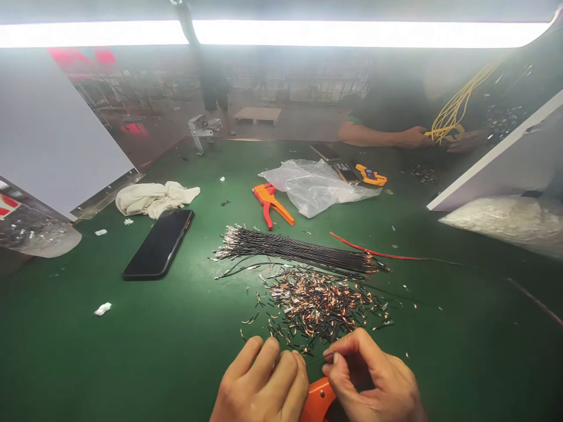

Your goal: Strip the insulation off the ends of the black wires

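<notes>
My right hand (373,375) pinches a thin black wire (323,357) between thumb and forefinger. The wire runs toward my left hand (264,381), whose fingers are curled inward; what they hold is hidden. Between both hands, at the bottom edge, shows part of an orange tool (317,400), and I cannot tell which hand supports it. Just beyond my fingers is a heap of short black wire offcuts (325,305) with copper ends. Behind it lies a bundle of black wires (290,249), with metal terminals at the left and bare copper at the right.
Orange wire strippers (271,203), a clear plastic bag (319,184) and a yellow tool (372,174) lie farther back. A phone (159,245) and white gloves (153,199) are at left. A red wire (378,252) lies right. Across the table, another person's hands (416,138) hold yellow wires.
</notes>
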Demonstrator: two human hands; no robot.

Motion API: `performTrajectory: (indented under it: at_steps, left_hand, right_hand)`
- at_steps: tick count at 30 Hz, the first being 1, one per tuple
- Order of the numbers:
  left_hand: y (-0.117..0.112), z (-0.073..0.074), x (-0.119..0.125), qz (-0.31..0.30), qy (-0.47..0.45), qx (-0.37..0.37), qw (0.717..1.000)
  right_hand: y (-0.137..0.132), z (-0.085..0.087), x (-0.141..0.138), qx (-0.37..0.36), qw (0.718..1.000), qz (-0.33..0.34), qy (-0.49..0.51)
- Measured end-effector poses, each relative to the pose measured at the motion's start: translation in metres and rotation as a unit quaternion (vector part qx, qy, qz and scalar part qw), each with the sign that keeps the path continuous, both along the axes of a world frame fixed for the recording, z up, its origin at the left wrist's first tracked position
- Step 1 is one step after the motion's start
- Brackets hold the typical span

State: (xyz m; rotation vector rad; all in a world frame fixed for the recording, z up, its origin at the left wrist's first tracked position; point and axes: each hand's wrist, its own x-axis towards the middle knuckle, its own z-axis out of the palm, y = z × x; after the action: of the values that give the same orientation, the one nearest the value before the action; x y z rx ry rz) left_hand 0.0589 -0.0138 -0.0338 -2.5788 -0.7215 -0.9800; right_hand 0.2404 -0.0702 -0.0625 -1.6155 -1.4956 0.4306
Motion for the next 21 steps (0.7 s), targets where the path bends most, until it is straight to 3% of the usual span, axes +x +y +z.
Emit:
performTrajectory:
  at_steps: [6,10,14,16,18,21]
  left_hand:
    - [0.000,0.002,-0.012,0.028,-0.016,0.007,0.999]
    - [-0.005,-0.005,-0.006,0.031,0.006,0.007,0.999]
    - [-0.008,-0.018,0.004,0.068,-0.082,0.026,0.994]
    - [-0.009,-0.022,0.002,0.074,-0.089,0.021,0.993]
    - [-0.010,-0.022,-0.005,0.058,-0.042,-0.003,0.997]
    - [-0.009,-0.020,-0.018,0.033,0.014,-0.037,0.999]
  right_hand:
    - [0.001,0.000,0.001,-0.011,1.000,-0.010,0.024]
    - [0.002,-0.001,0.000,-0.011,0.993,-0.001,0.116]
    - [0.004,0.000,0.003,0.030,0.990,0.036,0.136]
    - [0.007,0.006,0.009,0.059,0.995,0.063,0.053]
    - [0.012,0.018,0.017,0.106,0.986,0.084,-0.096]
    - [0.025,0.052,0.022,0.190,0.917,0.119,-0.330]
